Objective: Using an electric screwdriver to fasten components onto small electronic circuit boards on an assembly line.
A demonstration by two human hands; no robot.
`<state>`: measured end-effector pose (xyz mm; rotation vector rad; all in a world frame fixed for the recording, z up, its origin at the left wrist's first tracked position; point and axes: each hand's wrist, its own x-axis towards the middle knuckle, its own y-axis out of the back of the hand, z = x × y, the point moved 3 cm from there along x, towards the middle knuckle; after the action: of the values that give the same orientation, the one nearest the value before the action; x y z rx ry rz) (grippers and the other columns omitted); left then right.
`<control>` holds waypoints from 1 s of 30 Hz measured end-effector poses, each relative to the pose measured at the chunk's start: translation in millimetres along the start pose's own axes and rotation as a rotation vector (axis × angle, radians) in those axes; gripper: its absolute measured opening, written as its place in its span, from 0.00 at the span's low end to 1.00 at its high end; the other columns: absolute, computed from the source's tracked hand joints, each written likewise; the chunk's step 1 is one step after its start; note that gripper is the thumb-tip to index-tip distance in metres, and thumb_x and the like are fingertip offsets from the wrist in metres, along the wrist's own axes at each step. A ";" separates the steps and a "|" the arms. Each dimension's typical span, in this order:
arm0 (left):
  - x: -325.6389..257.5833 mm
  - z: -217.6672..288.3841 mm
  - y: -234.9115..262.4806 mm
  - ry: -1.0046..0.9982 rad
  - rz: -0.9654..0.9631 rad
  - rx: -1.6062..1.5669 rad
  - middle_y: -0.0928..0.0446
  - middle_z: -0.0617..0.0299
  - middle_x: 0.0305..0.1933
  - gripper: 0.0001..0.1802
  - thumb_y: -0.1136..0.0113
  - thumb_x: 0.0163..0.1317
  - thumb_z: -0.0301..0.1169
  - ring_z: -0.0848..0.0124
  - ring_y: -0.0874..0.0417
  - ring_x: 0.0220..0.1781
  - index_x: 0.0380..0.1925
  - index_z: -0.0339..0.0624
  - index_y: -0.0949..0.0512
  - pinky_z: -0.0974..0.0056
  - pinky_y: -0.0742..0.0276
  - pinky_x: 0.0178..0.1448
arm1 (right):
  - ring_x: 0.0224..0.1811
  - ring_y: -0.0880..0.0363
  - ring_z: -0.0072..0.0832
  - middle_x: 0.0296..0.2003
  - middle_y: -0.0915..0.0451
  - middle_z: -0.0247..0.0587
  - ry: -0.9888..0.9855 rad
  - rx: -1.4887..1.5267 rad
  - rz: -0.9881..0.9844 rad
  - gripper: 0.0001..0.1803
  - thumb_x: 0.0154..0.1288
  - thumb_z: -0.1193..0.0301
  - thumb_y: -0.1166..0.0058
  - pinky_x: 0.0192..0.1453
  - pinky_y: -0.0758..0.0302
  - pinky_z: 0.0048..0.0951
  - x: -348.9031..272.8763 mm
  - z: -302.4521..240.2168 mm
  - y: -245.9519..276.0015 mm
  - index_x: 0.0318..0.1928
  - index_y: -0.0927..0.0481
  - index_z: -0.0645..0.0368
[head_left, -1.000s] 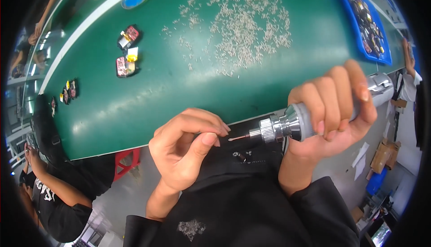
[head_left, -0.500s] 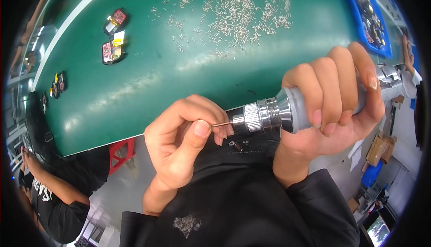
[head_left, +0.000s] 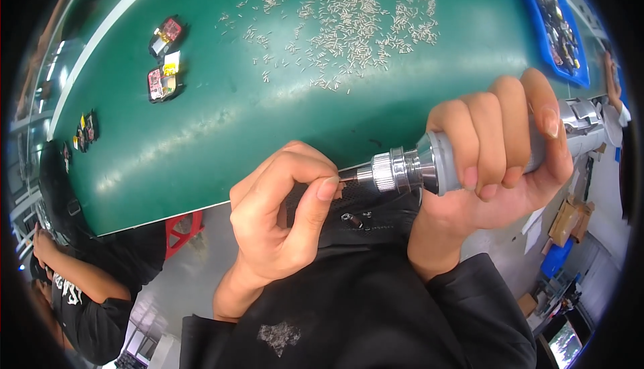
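- The grey, pen-shaped power screwdriver with a knurled silver metal chuck (head_left: 429, 168) lies almost level in the air, just off the near edge of the green work mat (head_left: 221, 134), its thin bit pointing toward the person's left.
- The right hand (head_left: 496, 161) is wrapped around the screwdriver's grey barrel: four fingers curl tightly over the top, nails showing, and the palm closes in from below. Its forearm rises from the lower edge in a black sleeve, wrist bent back.
- The left hand (head_left: 282, 215) sits at the bit's tip, just left of the chuck. Thumb and forefinger are pinched nearly closed right at the point of the bit; whatever small piece sits between them is too tiny to make out. The other fingers are folded into the palm.
- On the mat beyond the screwdriver, a wide scatter of small silver metal pins (head_left: 355, 20) is spread out.
- Far left of the screwdriver on the mat lie small red and yellow electronic modules (head_left: 163, 77).
- Behind the right hand, at the mat's far right corner, stands a blue plastic tray of dark parts (head_left: 557, 27).
- Below the mat's left end, another person in a black shirt (head_left: 87, 302) is seated.
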<state>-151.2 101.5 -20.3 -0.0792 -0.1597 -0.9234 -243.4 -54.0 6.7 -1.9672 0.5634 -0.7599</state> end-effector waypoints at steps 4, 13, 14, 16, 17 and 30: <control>7.7 -3.1 7.9 -0.023 -0.001 0.054 0.23 0.53 0.30 0.12 0.42 0.66 0.27 0.71 0.24 0.27 0.39 0.25 0.23 0.70 0.28 0.33 | 0.15 0.37 0.20 0.17 0.35 0.29 0.024 0.027 0.006 0.07 0.63 0.69 0.47 0.26 0.35 0.25 8.9 1.7 4.9 0.36 0.30 0.58; 104.0 39.4 97.3 -0.090 0.132 0.757 0.23 0.58 0.22 0.08 0.44 0.63 0.19 0.72 0.22 0.25 0.24 0.31 0.26 0.69 0.28 0.32 | 0.13 0.40 0.22 0.16 0.38 0.31 0.076 -0.007 0.298 0.09 0.68 0.66 0.60 0.24 0.36 0.28 5.3 12.1 29.3 0.33 0.35 0.56; 127.4 42.3 105.4 -0.187 0.109 0.874 0.23 0.55 0.23 0.06 0.46 0.63 0.19 0.69 0.21 0.25 0.26 0.30 0.26 0.67 0.27 0.33 | 0.13 0.40 0.22 0.16 0.38 0.31 0.085 0.018 0.265 0.09 0.68 0.66 0.60 0.24 0.36 0.28 5.0 15.5 28.6 0.33 0.35 0.56; 175.0 29.9 123.7 -0.169 0.148 0.916 0.21 0.59 0.30 0.06 0.49 0.66 0.22 0.75 0.24 0.30 0.40 0.31 0.25 0.70 0.28 0.36 | 0.13 0.40 0.23 0.16 0.38 0.32 0.051 0.004 0.366 0.08 0.67 0.67 0.59 0.25 0.36 0.29 -1.1 16.9 32.7 0.33 0.35 0.56; 198.3 25.2 133.3 -0.181 0.169 0.955 0.20 0.57 0.33 0.11 0.48 0.65 0.22 0.71 0.20 0.34 0.47 0.33 0.26 0.68 0.25 0.40 | 0.13 0.40 0.23 0.16 0.38 0.32 0.057 0.021 0.344 0.08 0.67 0.67 0.59 0.25 0.36 0.29 -3.6 15.9 31.6 0.33 0.35 0.56; 334.7 -43.4 173.2 -0.101 0.171 1.559 0.23 0.41 0.47 0.21 0.39 0.59 0.33 0.46 0.22 0.50 0.50 0.37 0.28 0.49 0.25 0.54 | 0.12 0.40 0.23 0.15 0.39 0.33 -0.032 0.044 0.290 0.07 0.65 0.68 0.58 0.23 0.33 0.31 -8.2 18.6 28.1 0.31 0.36 0.56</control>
<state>189.9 -63.8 -5.7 1.2820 -0.9045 -0.4258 -238.3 -50.8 -27.5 -1.8028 0.7848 -0.5537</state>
